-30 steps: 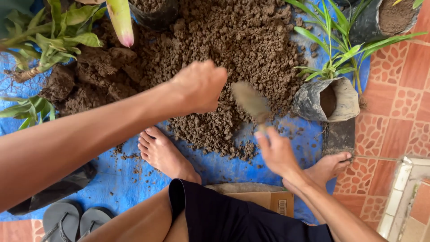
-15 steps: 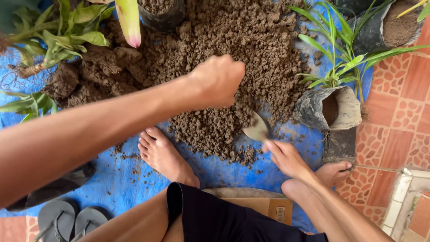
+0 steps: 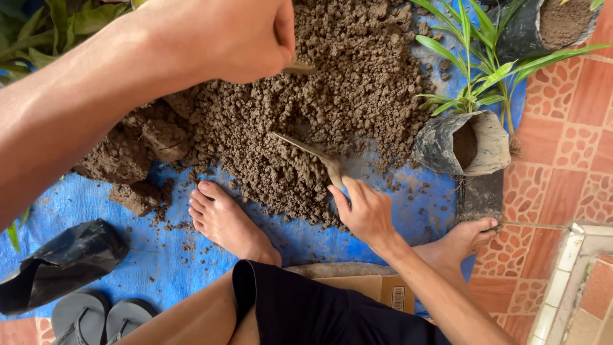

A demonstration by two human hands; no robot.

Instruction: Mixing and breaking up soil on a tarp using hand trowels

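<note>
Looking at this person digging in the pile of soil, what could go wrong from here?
The trowel in the right hand digs into the soil pile close to the bare left foot, so a slip might nick the toes. Soil could also spill past the blue tarp onto the tiles, or knock the nearby potted plant.

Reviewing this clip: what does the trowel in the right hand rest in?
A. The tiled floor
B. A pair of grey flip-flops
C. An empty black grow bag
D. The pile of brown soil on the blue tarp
D: the right hand holds the trowel with its blade dug into the soil pile that lies on the blue tarp.
</note>
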